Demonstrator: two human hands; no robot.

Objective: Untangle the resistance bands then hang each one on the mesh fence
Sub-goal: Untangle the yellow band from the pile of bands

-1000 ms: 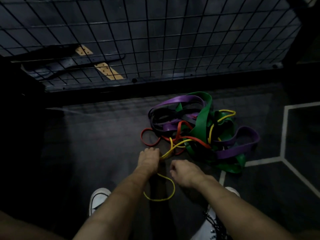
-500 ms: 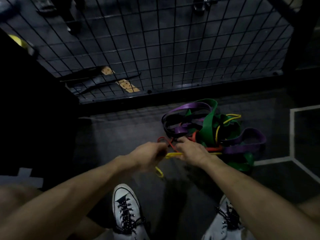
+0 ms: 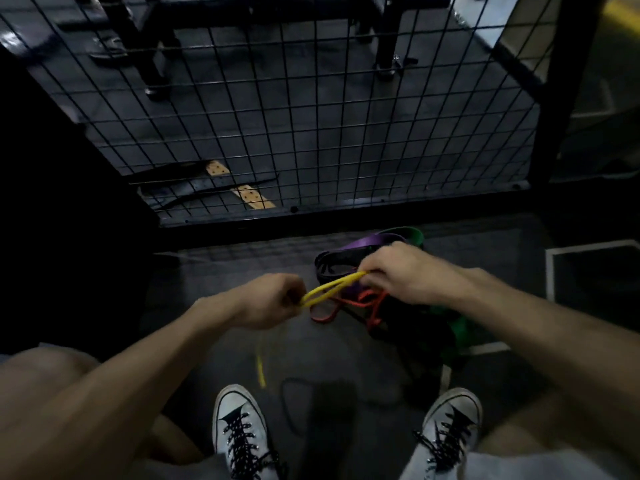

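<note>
Frame centre: my left grip (image 3: 268, 301) and right grip (image 3: 403, 271) each pinch the yellow band (image 3: 332, 288), stretched between them above the tangled bands (image 3: 360, 265) below the mesh fence (image 3: 311, 116)

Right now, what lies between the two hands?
In the head view, a taut stretch of the yellow band spans from left hand to right hand; the red band lies just below.

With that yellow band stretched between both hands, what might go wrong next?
The yellow band, gripped by the left hand and right hand, looks taut; if either grip slips, it may snap back. It may also drag the red band along. A blurred yellow tail hangs near the shoes.
</note>
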